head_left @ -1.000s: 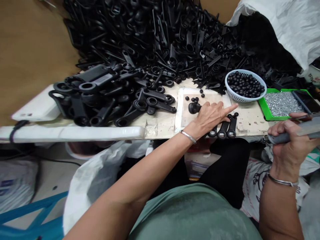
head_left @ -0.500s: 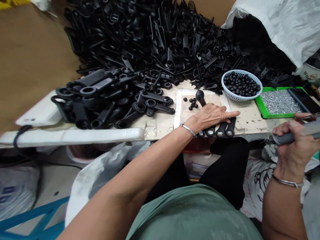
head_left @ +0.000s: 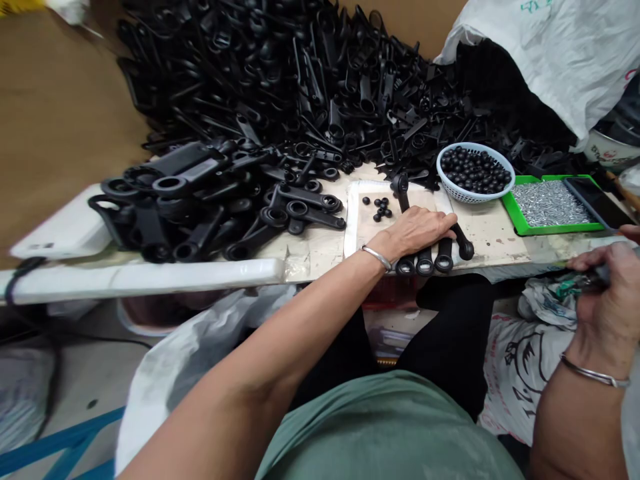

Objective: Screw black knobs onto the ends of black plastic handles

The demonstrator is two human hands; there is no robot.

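Note:
My left hand (head_left: 416, 231) lies palm down across a row of black plastic lever handles (head_left: 434, 259) at the table's front edge, fingers curled over them. One handle (head_left: 401, 189) pokes out beyond my fingers onto a white mat (head_left: 356, 220), beside a few loose black balls (head_left: 380, 208). My right hand (head_left: 607, 293) is low at the right, below the table edge, closed on a grey-handled tool (head_left: 583, 283) that is mostly hidden.
A huge heap of black plastic handles (head_left: 310, 87) fills the back; bigger ones (head_left: 200, 193) lie left. A white basket of black balls (head_left: 475, 172), a green tray of metal screws (head_left: 547, 205) with a phone (head_left: 597, 200), and white sacks (head_left: 560, 53) sit right.
My left hand slid the handles together and its pointing finger curled down onto them. My right hand dropped lower and further right with the tool.

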